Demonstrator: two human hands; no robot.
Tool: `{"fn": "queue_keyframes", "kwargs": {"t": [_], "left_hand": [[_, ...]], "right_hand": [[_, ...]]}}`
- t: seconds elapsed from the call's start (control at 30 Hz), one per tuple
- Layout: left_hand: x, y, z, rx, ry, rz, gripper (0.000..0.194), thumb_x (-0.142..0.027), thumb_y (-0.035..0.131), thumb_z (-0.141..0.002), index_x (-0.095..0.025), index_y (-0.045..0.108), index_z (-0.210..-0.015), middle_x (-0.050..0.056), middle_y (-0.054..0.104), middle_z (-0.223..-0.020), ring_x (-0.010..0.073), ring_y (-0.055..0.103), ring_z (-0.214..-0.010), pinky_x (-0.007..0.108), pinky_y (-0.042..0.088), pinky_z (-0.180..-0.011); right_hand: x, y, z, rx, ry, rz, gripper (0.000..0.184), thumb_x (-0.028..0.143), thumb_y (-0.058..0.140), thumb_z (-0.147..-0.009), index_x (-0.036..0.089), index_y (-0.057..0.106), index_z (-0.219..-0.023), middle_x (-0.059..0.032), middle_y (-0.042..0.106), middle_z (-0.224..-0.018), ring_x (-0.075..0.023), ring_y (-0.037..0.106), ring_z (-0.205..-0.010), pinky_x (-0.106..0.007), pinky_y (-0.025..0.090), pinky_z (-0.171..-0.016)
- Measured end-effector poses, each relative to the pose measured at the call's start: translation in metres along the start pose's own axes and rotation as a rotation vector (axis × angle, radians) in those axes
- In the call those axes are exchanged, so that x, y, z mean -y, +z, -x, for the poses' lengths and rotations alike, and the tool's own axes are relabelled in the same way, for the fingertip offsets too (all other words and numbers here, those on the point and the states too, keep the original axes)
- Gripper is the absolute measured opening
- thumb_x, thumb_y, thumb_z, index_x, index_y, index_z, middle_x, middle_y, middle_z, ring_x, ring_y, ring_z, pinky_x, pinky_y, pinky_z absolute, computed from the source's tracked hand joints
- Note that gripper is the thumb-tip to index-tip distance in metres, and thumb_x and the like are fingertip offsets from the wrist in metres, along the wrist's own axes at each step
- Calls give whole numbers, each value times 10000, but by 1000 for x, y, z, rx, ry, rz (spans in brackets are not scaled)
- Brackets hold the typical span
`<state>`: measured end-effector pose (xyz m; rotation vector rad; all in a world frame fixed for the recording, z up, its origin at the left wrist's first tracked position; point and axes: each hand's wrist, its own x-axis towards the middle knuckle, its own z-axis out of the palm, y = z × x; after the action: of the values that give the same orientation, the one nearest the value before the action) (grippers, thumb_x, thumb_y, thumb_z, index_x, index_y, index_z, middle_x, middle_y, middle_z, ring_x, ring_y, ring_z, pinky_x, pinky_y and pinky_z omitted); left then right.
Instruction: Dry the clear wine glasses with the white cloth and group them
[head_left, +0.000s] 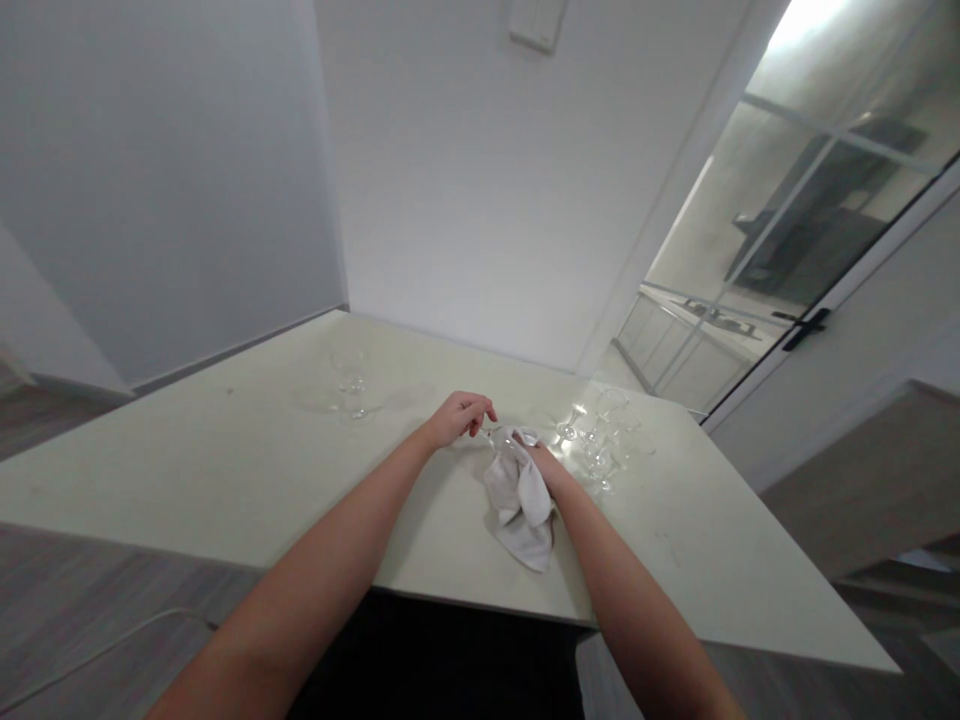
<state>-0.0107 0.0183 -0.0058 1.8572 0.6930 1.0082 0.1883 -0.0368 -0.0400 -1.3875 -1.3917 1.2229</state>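
Observation:
Near the middle of the table, a clear stemmed glass [501, 438] lies tilted between my two hands. My left hand [459, 416] has its fingers curled at the stem end of the glass, the index finger more outstretched. A white cloth [523, 490] is wrapped around the bowl end and hangs down to the tabletop. My right hand [541, 460] grips this cloth against the glass, its fingers mostly hidden by the fabric.
Several clear stemmed glasses [600, 455] stand close together just right of my right hand. Clear glassware [351, 385] stands at the left on the pale table [247, 460]. A wall [480, 220] borders the far edge, and a glazed door with a black handle [806, 328] is at the right.

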Motion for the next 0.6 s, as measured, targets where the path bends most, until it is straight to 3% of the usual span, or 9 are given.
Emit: {"fn": "queue_keyframes", "kwargs": {"t": [0.27, 0.47, 0.6], "left_hand": [[-9, 1, 4, 39, 11, -82, 436, -463, 453, -844, -88, 665, -779, -18, 512, -456, 53, 397, -398, 164, 307, -425], [-6, 1, 1, 8, -10, -26, 471, -484, 427, -851, -83, 666, -791, -18, 507, -452, 53, 382, -370, 177, 296, -414], [1, 0, -1, 8, -41, -39, 470, -485, 431, -850, -84, 668, -780, -19, 505, -455, 52, 381, -365, 180, 289, -412]], "right_hand": [[5, 1, 3, 143, -185, 72, 305, 450, 658, -698, 207, 664, -883, -27, 672, -934, -184, 595, -874, -334, 447, -858], [0, -1, -1, 82, -90, -62, 328, 490, 601, -726, 196, 655, -863, -30, 665, -835, -191, 591, -832, -328, 459, -811], [-1, -2, -2, 83, -108, -11, 239, 437, 643, -700, 209, 651, -773, -16, 655, -776, -186, 580, -784, -320, 461, -781]]}}
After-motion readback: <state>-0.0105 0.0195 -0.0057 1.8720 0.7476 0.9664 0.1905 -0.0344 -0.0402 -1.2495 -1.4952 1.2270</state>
